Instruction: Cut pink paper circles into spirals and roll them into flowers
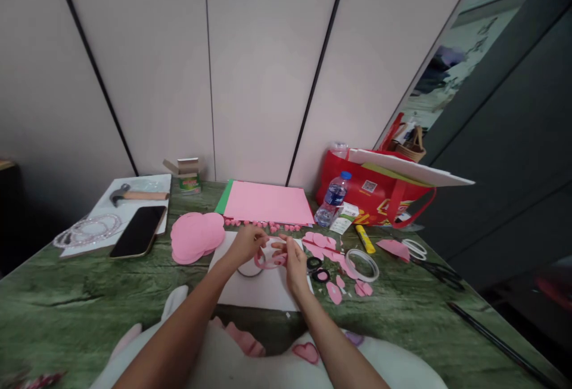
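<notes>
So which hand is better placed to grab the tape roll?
Right, likely: the tape roll lies nearer the right hand; the left hand is farther, across the pink strip both pinch.

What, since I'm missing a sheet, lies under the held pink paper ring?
A white paper sheet bearing a thin dark hoop lies beneath the pink paper ring. The left hand and right hand hide its middle.

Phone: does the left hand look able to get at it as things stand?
Likely yes: the phone lies uncovered left of the left hand, only flat pink circles between, though that hand holds a pink strip.
</notes>
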`<state>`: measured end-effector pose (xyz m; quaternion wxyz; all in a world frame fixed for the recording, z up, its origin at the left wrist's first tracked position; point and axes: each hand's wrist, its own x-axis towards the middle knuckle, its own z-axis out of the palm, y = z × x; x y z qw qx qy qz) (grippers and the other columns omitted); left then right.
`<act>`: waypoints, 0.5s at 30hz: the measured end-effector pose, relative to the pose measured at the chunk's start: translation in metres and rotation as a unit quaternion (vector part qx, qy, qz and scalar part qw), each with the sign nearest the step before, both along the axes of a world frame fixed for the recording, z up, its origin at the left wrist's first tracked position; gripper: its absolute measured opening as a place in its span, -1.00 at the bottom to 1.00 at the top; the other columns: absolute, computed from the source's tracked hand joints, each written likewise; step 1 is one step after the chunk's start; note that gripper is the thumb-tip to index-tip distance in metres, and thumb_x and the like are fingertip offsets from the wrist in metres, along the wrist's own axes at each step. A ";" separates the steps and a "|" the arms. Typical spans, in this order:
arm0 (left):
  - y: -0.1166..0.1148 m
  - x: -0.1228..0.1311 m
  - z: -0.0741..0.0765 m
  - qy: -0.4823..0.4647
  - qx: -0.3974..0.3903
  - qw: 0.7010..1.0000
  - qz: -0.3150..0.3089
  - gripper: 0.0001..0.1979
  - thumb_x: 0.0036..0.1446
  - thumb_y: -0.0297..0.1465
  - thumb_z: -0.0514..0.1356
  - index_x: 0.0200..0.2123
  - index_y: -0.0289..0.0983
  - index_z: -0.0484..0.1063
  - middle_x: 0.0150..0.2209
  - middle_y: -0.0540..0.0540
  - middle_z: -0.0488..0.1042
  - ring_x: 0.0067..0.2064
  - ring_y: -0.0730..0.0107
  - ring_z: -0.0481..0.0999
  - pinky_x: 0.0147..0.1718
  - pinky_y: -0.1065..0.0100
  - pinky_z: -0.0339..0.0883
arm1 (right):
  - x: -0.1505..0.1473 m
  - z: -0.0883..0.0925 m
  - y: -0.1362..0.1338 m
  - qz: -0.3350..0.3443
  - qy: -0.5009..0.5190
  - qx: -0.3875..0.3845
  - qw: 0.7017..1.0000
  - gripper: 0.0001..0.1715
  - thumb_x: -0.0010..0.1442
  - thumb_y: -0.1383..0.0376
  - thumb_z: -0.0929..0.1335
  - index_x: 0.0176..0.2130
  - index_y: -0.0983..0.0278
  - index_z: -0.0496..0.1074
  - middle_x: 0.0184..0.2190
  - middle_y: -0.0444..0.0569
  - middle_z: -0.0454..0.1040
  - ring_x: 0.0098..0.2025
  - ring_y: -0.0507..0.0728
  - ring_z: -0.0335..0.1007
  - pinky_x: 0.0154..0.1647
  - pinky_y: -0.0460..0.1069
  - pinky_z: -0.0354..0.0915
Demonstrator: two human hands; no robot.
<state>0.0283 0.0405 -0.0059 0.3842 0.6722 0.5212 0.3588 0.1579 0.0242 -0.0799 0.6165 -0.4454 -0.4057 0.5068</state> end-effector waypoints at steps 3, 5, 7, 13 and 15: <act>0.001 -0.010 -0.011 -0.035 -0.024 0.999 -0.021 -0.77 -0.08 -0.30 0.09 -0.63 -0.32 0.36 -0.70 -0.01 0.38 -0.68 0.43 0.38 -0.67 0.45 0.21 | -0.003 0.008 0.007 -0.011 -0.042 0.036 0.998 -0.52 0.05 -0.03 0.23 -0.25 0.29 0.38 -0.46 -0.04 0.50 -0.53 0.05 0.35 -0.51 -0.06 0.25; 0.005 -0.015 -0.015 -0.052 -0.034 0.998 -0.020 -0.77 -0.06 -0.28 0.07 -0.58 -0.33 0.36 -0.64 -0.02 0.40 -0.67 0.45 0.39 -0.68 0.46 0.23 | -0.010 0.018 0.019 -0.026 -0.084 0.047 0.995 -0.50 0.04 -0.05 0.23 -0.33 0.31 0.43 -0.49 -0.02 0.50 -0.51 0.08 0.36 -0.44 -0.04 0.28; 0.009 -0.021 -0.017 -0.065 -0.043 0.997 -0.015 -0.78 -0.05 -0.29 0.06 -0.52 -0.34 0.37 -0.59 -0.03 0.40 -0.66 0.48 0.39 -0.68 0.47 0.25 | -0.018 0.028 0.033 -0.031 -0.089 0.031 0.995 -0.45 0.02 -0.09 0.21 -0.41 0.32 0.45 -0.53 0.00 0.50 -0.51 0.09 0.37 -0.45 -0.03 0.29; 0.017 -0.034 -0.013 -0.108 -0.075 0.991 0.036 -0.78 -0.06 -0.30 0.09 -0.52 -0.36 0.38 -0.59 -0.03 0.38 -0.64 0.49 0.39 -0.70 0.49 0.25 | -0.022 0.033 0.049 0.069 0.026 -0.036 0.997 -0.43 0.01 -0.09 0.23 -0.32 0.34 0.44 -0.46 0.02 0.50 -0.54 0.04 0.39 -0.56 -0.09 0.31; 0.017 -0.035 -0.013 -0.119 -0.089 0.988 0.051 -0.79 -0.07 -0.31 0.10 -0.51 -0.36 0.39 -0.60 -0.02 0.38 -0.63 0.48 0.39 -0.71 0.49 0.25 | -0.018 0.026 0.046 0.117 0.025 -0.035 0.992 -0.54 -0.04 0.00 0.32 -0.29 0.31 0.44 -0.43 -0.01 0.50 -0.53 0.02 0.38 -0.54 -0.09 0.32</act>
